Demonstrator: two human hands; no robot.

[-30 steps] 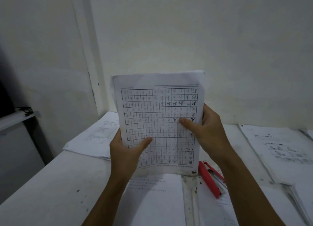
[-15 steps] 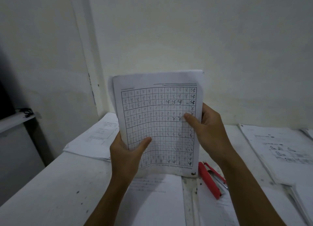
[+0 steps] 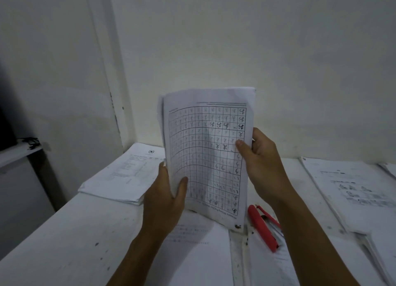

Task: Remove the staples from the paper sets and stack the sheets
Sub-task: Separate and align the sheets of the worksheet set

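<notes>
Currently the paper set is held upright above the surface, long axis vertical. Left hand fingers pinch its lower left edge; right hand fingers pinch the right edge. The stapler lies below, nearer the right hand.

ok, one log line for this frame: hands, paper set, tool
left hand: grips paper set lower left edge | right hand: grips its right edge | set: upright above table | red staple remover: lies on table, untouched
</notes>
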